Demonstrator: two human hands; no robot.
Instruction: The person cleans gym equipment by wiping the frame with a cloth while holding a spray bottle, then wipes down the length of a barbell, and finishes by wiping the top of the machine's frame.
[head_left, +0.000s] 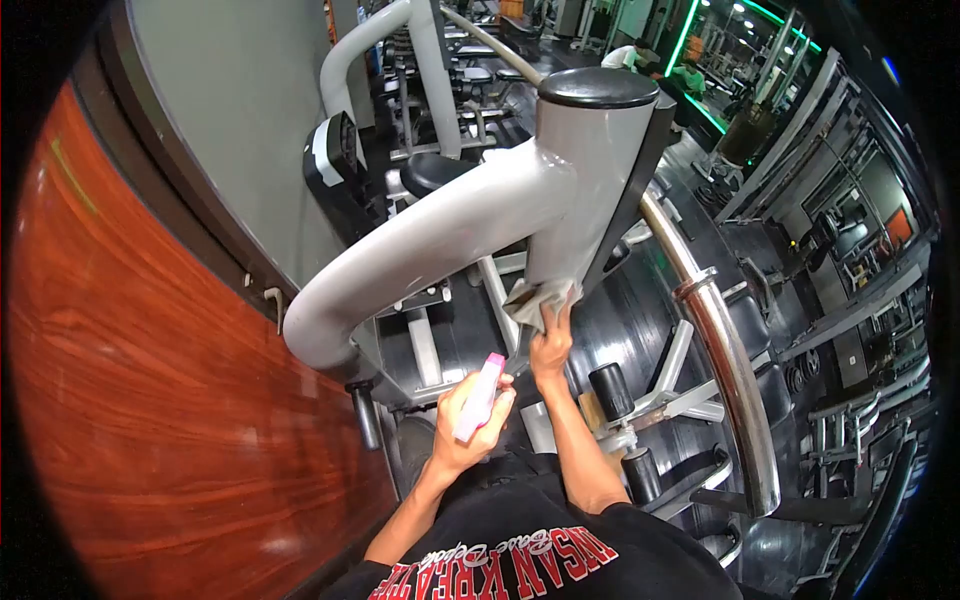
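A pale cloth (pixel 545 303) is pressed by my right hand (pixel 551 345) against the lower part of the thick grey upright post (pixel 570 215) of a gym machine. Lower and to the left, my left hand (pixel 468 425) is closed around a white bottle (pixel 478 405) with a pink top, which tilts up and to the right. From the post a wide curved grey tube (pixel 430 235) bends down to the left. Part of the cloth is hidden behind my right fingers.
Reddish wood panelling (pixel 200 400) stands close on the left. A chrome bar (pixel 725 370) curves down on the right. Black roller pads (pixel 612 390) sit low beside my right forearm. A person in a white top (pixel 625 55) is in the background, near weight machines.
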